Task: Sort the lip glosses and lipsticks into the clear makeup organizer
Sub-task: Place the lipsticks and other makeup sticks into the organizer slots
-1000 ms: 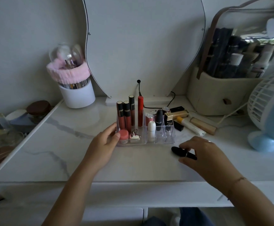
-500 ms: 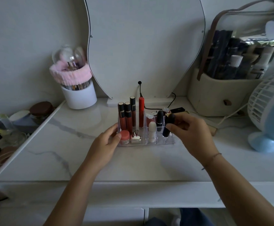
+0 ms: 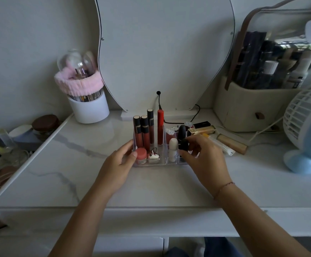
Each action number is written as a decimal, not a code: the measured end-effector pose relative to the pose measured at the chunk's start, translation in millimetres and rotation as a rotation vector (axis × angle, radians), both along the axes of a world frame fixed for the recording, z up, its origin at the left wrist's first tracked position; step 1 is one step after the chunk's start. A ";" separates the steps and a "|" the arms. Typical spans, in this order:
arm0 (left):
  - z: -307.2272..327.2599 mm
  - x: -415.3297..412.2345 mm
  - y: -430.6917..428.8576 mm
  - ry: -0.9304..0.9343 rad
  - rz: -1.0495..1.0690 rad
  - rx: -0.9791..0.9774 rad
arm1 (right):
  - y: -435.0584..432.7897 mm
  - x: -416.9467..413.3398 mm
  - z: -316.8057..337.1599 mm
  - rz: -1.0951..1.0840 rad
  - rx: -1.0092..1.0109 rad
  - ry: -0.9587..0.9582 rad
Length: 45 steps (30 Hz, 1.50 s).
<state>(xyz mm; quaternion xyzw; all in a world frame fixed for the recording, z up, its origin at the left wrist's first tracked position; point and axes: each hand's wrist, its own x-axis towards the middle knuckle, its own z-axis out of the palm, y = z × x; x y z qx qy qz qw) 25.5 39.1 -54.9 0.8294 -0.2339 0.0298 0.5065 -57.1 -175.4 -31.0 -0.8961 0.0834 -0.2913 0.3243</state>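
Black bullet-shaped lipstick [image 3: 184, 145] stood pinched in the right hand [image 3: 204, 158].
Left hand [image 3: 119, 162] gripped the clear plastic organizer [image 3: 162, 163] at its opposite end.

black lipstick [image 3: 183, 145]; white lipstick [image 3: 173, 147]; red gloss tube [image 3: 160, 125]; clear organizer [image 3: 163, 162]; white grey-veined tabletop [image 3: 73, 164]; pink headband [image 3: 78, 84]

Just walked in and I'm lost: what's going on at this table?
A person is sorting lip products into a clear organizer. The left hand grips its left end; the right hand holds a black lipstick at a front right slot. Four glosses stand at the back left; a few tubes lie on the table behind.
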 end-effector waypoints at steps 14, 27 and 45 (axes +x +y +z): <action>0.5 -0.1 -1.2 0.004 -0.003 0.005 | -102.1 -10.2 -1.0 -0.248 -0.290 0.242; 0.9 0.1 -1.9 0.029 0.007 0.004 | -89.8 -11.8 5.1 -0.311 -0.323 0.295; -0.2 1.8 0.1 0.019 -0.036 0.005 | -0.1 31.4 105.2 0.266 -0.118 -0.039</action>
